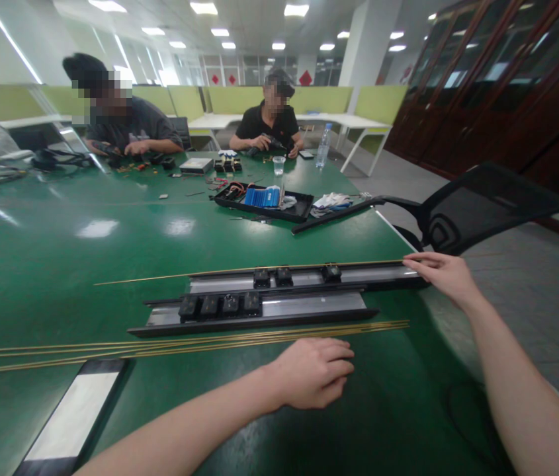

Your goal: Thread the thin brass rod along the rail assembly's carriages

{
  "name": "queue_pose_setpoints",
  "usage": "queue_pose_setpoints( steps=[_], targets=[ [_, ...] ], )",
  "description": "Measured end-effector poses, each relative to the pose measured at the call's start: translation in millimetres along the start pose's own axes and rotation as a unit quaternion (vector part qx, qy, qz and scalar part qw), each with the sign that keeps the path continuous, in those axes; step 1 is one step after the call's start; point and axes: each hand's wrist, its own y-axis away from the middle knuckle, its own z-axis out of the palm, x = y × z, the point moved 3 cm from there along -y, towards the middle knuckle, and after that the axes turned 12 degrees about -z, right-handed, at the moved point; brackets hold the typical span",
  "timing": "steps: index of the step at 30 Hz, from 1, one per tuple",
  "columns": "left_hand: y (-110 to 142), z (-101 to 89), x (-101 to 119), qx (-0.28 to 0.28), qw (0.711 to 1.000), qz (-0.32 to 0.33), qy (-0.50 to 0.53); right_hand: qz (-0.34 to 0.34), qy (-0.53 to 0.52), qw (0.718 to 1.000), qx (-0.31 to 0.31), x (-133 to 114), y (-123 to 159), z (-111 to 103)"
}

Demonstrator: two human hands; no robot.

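My right hand (440, 274) pinches a thin brass rod (150, 278) near its right end, and the rod stretches leftward along the far edge of a long black-and-silver rail (303, 277). Several small black blocks (284, 276) sit spaced apart in this rail. In front of it lies a shorter rail (313, 305) with several black blocks (230, 305) grouped at its left. My left hand (315, 372) rests on the table, fingers loosely bent and slightly apart, just in front of a bundle of brass rods (200, 345). Nothing shows in that hand; its palm is hidden.
A dark, white-faced flat bar (75, 413) lies at the lower left of the green table (125, 238). Farther back are a black tray (299, 206) of tools, gloves (331, 203), a cup and a bottle (323, 145). Two people work across the table. A mesh chair (477, 205) stands right.
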Motion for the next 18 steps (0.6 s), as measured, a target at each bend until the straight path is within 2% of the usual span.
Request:
queue_pose_setpoints(
  steps=[18],
  targets=[
    [0.4, -0.6, -0.1, 0.001, 1.000, -0.002, 0.006, -0.012, 0.047, 0.999, 0.025, -4.8, 2.7, -7.9]
  ],
)
